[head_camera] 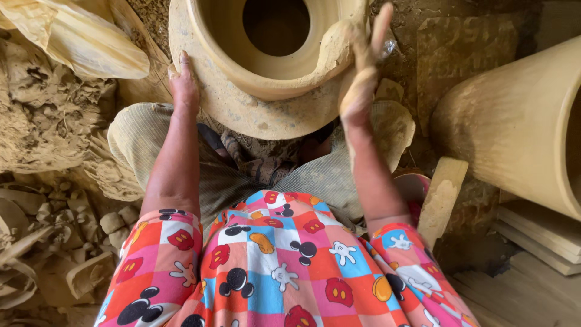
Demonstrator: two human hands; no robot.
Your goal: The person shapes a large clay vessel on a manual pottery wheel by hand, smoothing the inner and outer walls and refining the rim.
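The left hand [183,82] lies flat against the outer wall of a clay pot [266,112], fingers together and pointing up along the curve, palm pressed to the wet surface and gripping nothing. The right hand [362,75] is on the opposite side, coated in pale clay, its fingers stretched out and close together; they rest on a thick lump of clay [334,51] that sits on the pot's rim [209,45]. Whether the thumb presses from behind cannot be told.

The pot stands directly in front of the person, between the 2 forearms and just past the knees, its round mouth open upward and dark inside. Its lower wall touches the grey woven cloth [145,136] over the person's lap. Nearer the camera is a bright checked shirt [278,266] in red, pink, blue and white with cartoon figures.

To the left of the pot lies a heap of raw clay [48,115], with a pale plastic sheet [78,36] bunched above it and small clay lumps [112,221] lower down. To the right, well apart from the hands, a large clay cylinder [514,121] lies tilted, with a flat wooden paddle [443,197] just beside its base and wooden boards [532,236] beneath it.
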